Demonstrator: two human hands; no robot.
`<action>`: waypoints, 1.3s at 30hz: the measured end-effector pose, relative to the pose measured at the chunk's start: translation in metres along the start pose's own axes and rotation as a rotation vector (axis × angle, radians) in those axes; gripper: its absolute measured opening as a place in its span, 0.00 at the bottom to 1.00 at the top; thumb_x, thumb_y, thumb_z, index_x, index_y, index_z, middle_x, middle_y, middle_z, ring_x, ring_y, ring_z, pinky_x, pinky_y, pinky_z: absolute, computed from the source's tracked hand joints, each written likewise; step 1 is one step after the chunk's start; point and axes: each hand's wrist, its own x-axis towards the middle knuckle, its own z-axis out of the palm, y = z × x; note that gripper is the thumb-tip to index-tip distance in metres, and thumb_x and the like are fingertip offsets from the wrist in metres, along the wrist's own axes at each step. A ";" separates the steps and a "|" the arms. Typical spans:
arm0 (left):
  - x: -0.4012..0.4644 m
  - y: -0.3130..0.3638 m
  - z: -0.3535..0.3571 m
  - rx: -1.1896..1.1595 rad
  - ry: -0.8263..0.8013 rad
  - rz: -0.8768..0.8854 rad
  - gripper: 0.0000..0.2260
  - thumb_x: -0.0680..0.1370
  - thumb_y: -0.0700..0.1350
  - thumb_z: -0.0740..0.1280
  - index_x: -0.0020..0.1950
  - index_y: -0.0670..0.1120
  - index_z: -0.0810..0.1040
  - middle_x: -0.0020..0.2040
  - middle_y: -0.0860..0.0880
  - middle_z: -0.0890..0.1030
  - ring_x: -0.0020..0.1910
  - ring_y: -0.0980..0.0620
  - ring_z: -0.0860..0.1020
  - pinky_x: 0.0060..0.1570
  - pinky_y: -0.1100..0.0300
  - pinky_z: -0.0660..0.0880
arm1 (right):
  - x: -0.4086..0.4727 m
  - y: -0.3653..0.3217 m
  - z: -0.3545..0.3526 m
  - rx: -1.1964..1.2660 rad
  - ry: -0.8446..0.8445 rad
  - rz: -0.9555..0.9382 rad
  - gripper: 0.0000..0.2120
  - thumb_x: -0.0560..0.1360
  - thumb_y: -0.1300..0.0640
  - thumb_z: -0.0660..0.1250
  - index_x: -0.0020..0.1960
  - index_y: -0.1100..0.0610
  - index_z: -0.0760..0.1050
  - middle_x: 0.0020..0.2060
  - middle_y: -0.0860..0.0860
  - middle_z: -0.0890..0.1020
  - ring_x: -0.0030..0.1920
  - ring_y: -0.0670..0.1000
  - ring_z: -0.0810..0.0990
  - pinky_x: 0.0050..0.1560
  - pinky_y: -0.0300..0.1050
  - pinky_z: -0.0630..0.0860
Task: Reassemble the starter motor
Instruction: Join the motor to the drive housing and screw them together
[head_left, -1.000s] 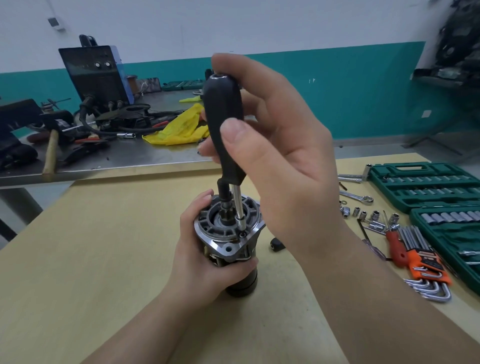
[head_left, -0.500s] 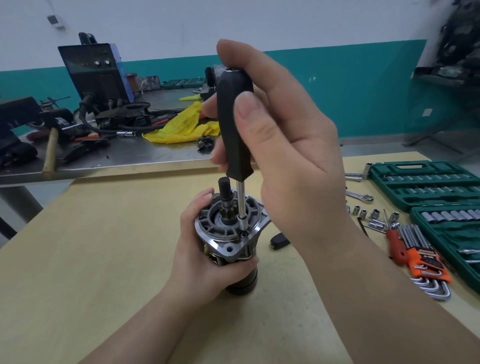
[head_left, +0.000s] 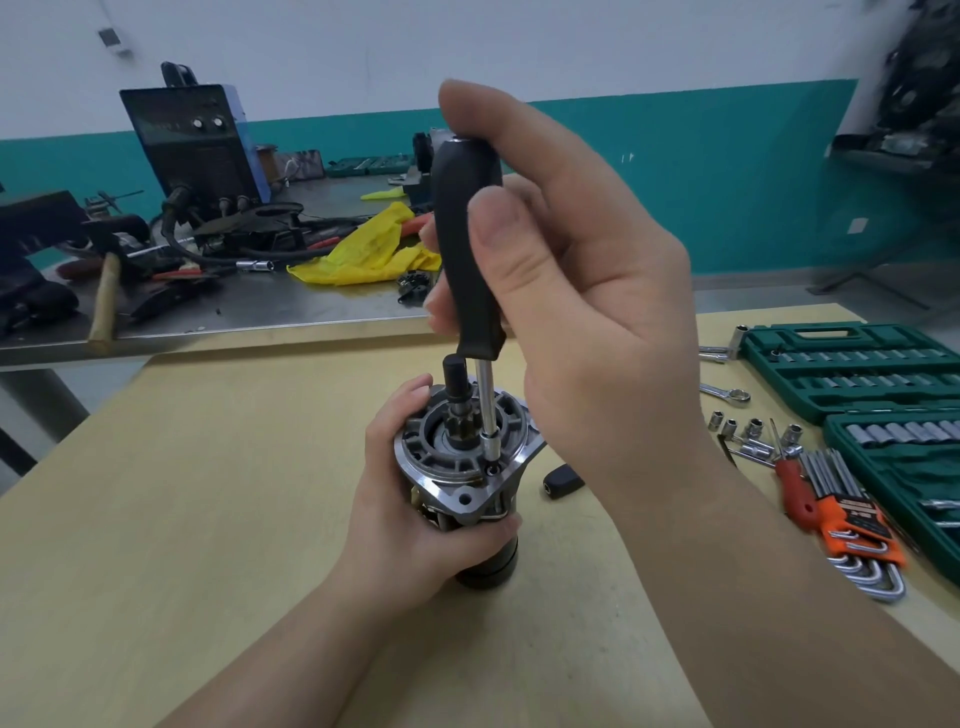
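Starter motor (head_left: 457, 457) upright mid-table (head_left: 182, 493), apparently well clear of edges.

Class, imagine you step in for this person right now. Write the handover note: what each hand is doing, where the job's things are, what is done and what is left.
Left hand: grips the starter motor, standing on end on the wooden table, drive end up.
Right hand: holds the black-handled nut driver upright, its socket tip just above a bolt in the front housing flange.
Done: front housing seated on the body, pinion shaft protruding.
Left: seat the socket and tighten this bolt; other fasteners cannot be judged from here.
Nearby: loose sockets, hex key set and green socket case to the right.
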 end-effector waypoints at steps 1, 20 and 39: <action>0.000 0.000 0.000 0.000 -0.001 0.001 0.51 0.60 0.50 0.85 0.78 0.67 0.65 0.79 0.47 0.71 0.77 0.46 0.74 0.72 0.57 0.74 | 0.001 -0.001 0.001 -0.008 0.016 -0.001 0.17 0.85 0.63 0.65 0.73 0.57 0.73 0.44 0.61 0.79 0.39 0.66 0.79 0.41 0.59 0.85; -0.001 0.001 0.000 -0.010 -0.008 -0.003 0.51 0.60 0.50 0.85 0.78 0.68 0.64 0.79 0.50 0.71 0.77 0.47 0.73 0.72 0.60 0.73 | 0.004 0.000 0.003 -0.061 0.043 0.008 0.21 0.79 0.63 0.74 0.69 0.52 0.74 0.44 0.55 0.81 0.45 0.60 0.82 0.50 0.57 0.84; -0.002 -0.003 -0.004 0.007 -0.023 -0.029 0.52 0.60 0.54 0.87 0.78 0.70 0.64 0.78 0.48 0.73 0.77 0.47 0.75 0.71 0.60 0.74 | 0.000 -0.001 0.003 0.043 -0.044 -0.019 0.19 0.84 0.61 0.65 0.74 0.61 0.73 0.47 0.43 0.80 0.45 0.47 0.78 0.47 0.43 0.76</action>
